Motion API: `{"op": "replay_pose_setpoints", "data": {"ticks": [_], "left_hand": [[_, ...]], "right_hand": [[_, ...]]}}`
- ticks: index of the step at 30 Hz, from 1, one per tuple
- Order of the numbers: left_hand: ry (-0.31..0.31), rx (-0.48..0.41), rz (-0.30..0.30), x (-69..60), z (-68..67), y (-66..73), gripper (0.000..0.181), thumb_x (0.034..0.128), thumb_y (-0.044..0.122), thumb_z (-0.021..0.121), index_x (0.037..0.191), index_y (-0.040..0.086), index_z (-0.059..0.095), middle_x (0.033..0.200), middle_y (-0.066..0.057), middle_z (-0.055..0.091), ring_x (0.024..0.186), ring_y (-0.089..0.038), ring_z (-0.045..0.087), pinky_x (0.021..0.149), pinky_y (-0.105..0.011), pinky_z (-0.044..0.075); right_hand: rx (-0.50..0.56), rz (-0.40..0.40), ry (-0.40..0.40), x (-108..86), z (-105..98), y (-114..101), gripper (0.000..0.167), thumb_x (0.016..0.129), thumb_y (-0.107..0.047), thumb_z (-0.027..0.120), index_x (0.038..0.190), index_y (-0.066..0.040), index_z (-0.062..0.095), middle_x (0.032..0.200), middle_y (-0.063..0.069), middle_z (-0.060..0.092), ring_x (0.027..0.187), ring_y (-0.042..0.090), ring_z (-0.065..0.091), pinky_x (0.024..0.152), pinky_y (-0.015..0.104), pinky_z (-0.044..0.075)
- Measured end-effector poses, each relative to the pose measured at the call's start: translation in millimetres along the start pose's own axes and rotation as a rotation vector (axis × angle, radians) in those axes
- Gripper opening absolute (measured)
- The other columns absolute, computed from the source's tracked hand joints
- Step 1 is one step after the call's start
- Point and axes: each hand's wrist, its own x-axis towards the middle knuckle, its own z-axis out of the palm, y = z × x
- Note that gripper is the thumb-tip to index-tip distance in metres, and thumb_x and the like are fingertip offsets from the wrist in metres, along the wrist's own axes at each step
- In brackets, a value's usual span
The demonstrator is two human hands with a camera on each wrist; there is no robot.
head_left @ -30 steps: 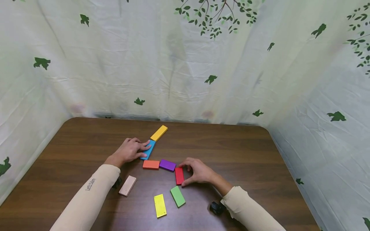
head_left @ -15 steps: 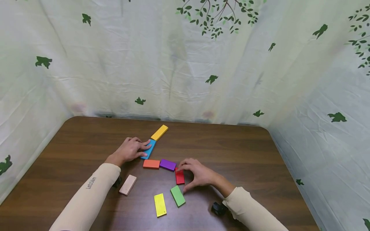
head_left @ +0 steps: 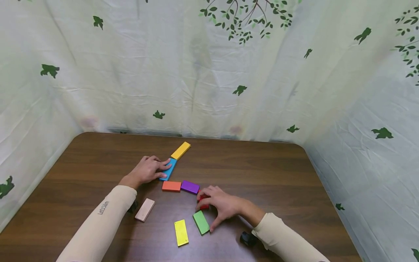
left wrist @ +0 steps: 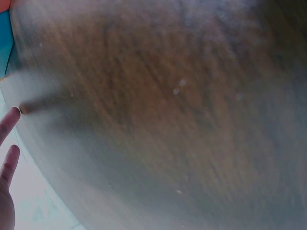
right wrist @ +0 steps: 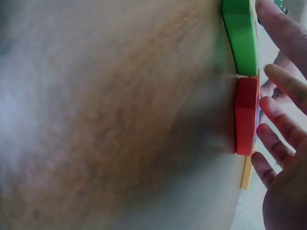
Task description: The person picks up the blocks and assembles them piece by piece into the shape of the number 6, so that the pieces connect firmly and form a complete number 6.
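My left hand [head_left: 146, 171] rests on the blue block [head_left: 171, 168], thumb and fingertips spread over it. In the left wrist view, a corner of the blue block [left wrist: 5, 40] and two extended fingers show at the left edge. My right hand [head_left: 226, 204] hovers with fingers spread above the red block [head_left: 204, 207], partly covering it. Its thumb tip is by the near right corner of the green block [head_left: 201, 222]; contact is unclear. In the right wrist view, the green block [right wrist: 242, 38] and red block [right wrist: 246, 115] lie end to end beside loosely extended fingers.
An amber block [head_left: 180, 150] adjoins the blue one's far end. Orange [head_left: 171, 186] and purple [head_left: 190, 187] blocks lie between the hands. Nearer are a pale pink block [head_left: 144, 210] and a yellow block [head_left: 181, 233]. A patterned curtain [head_left: 209, 72] stands behind the brown table [head_left: 268, 174].
My right hand has left its hold at the red block's ends and shifted nearer, its thumb moving down beside the green block. The left hand stays on the blue block.
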Motion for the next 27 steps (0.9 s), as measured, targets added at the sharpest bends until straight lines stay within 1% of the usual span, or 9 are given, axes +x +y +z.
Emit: {"op": "replay_pose_setpoints", "data": {"ticks": [9,16,20,27], "left_hand": [[-0.003,-0.02,-0.014,0.4,1.6,0.7,0.056,0.0887,0.036,0.066,0.137,0.011,0.051,0.146,-0.01,0.045,0.115,-0.038,0.048,0.095,-0.059,0.033],[-0.006,-0.016,-0.016,-0.1,0.0,1.6,0.056,0.0888,0.035,0.066,0.137,0.011,0.051,0.146,-0.01,0.045,0.116,-0.038,0.047,0.095,-0.058,0.033],[-0.007,-0.014,-0.011,-0.7,-1.9,2.1,0.055,0.0895,0.034,0.066,0.137,0.011,0.051,0.146,-0.011,0.045,0.115,-0.038,0.047,0.095,-0.059,0.033],[-0.004,-0.011,-0.009,-1.4,-1.4,2.0,0.054,0.0898,0.034,0.065,0.137,0.01,0.052,0.146,-0.011,0.045,0.115,-0.037,0.047,0.095,-0.059,0.033]], "right_hand": [[-0.117,-0.029,-0.012,2.4,2.3,-5.1,0.062,0.065,-0.055,0.084,0.117,-0.028,0.066,0.123,-0.005,0.046,0.117,0.013,0.037,0.101,0.033,0.028],[-0.125,-0.032,-0.037,6.2,-1.7,-7.6,0.058,0.067,-0.054,0.083,0.116,-0.027,0.068,0.121,-0.005,0.046,0.116,0.013,0.037,0.101,0.033,0.028],[-0.14,-0.041,-0.069,11.0,-6.1,-9.5,0.057,0.068,-0.052,0.083,0.117,-0.028,0.068,0.122,-0.005,0.046,0.116,0.013,0.037,0.099,0.031,0.028],[-0.146,-0.057,-0.143,21.7,-12.7,-11.2,0.056,0.067,-0.043,0.086,0.118,-0.029,0.068,0.123,-0.004,0.046,0.114,0.011,0.036,0.095,0.024,0.029]]}}
